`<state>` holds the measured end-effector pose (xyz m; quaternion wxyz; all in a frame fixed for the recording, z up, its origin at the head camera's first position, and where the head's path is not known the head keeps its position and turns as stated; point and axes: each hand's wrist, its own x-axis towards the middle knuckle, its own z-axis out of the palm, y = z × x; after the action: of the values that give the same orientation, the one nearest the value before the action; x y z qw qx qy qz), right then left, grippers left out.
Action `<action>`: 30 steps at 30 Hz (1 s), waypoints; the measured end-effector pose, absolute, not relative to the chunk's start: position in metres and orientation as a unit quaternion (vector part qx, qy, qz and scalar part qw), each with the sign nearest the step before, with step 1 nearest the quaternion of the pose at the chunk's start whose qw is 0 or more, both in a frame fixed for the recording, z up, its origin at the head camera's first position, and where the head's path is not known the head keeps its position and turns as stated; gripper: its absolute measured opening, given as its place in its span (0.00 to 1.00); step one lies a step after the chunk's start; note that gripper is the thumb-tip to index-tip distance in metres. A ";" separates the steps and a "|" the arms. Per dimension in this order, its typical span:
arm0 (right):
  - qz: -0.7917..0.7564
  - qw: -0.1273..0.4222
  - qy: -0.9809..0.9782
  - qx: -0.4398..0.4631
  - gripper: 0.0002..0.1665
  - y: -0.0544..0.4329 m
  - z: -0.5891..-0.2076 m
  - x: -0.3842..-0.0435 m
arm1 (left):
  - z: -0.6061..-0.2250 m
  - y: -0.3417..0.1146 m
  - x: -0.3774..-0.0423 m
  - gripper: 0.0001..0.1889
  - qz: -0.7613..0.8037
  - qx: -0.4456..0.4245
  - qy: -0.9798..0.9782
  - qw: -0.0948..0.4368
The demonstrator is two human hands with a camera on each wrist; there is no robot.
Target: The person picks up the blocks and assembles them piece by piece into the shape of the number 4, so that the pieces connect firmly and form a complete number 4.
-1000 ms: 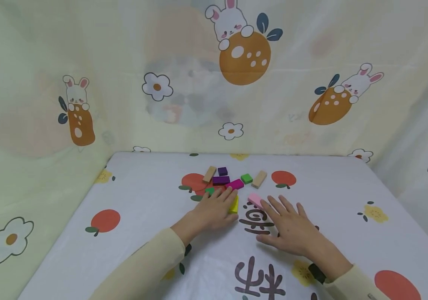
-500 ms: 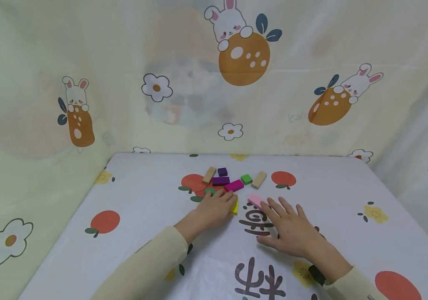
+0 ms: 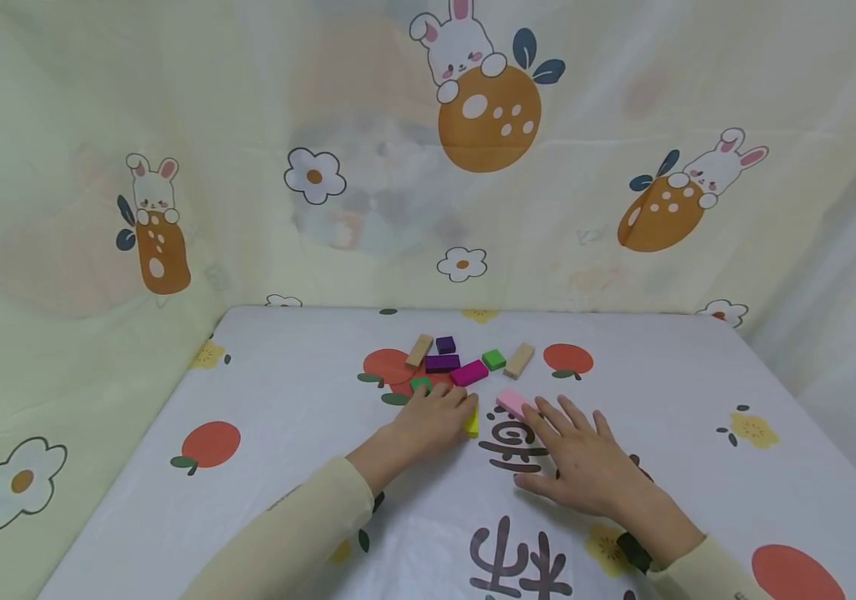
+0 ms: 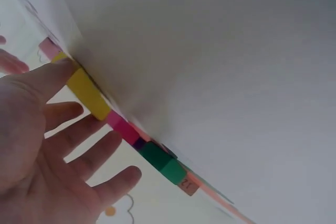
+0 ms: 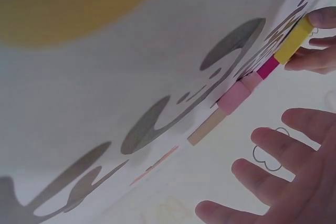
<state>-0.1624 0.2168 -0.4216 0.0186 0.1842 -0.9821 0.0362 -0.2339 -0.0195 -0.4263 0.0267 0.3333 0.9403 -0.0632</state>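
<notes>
My left hand point(image 3: 431, 423) pinches a yellow block point(image 4: 86, 93) by its ends, thumb on one and fingertips at the other. In the head view the hand covers most of that block. Just past its fingers lie a green block point(image 3: 420, 383) and a magenta block point(image 3: 469, 372). My right hand point(image 3: 585, 457) is spread with straight fingers and holds nothing. Its index fingertip overlaps the near end of a pink block point(image 3: 512, 402) in the head view. From the right wrist the pink block point(image 5: 234, 98) shows beyond the spread fingers point(image 5: 270, 148).
Behind the hands lie two purple blocks point(image 3: 443, 363), a second green block point(image 3: 493, 359) and two plain wooden blocks, one left point(image 3: 419, 352) and one right point(image 3: 519, 361). A printed white cloth point(image 3: 285, 392) covers the table, and patterned curtains point(image 3: 367, 275) hang behind and beside it.
The left hand's fingers have drawn in from lying stretched over the blocks, and the yellow block has shifted slightly toward me. The right hand has stayed almost still.
</notes>
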 end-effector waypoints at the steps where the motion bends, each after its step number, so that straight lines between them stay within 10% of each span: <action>1: 0.036 0.019 -0.982 0.184 0.58 0.217 -0.422 -0.163 | -0.426 -0.020 -0.233 0.32 -0.060 0.336 0.940 0.025; 30: 0.048 0.018 -0.980 0.194 0.54 0.211 -0.423 -0.175 | -0.423 -0.024 -0.162 0.34 -0.074 0.413 0.907 0.022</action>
<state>-0.1748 0.2106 -0.4230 0.0185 0.1936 -0.9798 0.0477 -0.1620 -0.0244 -0.4233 0.0219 0.4130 0.9075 -0.0737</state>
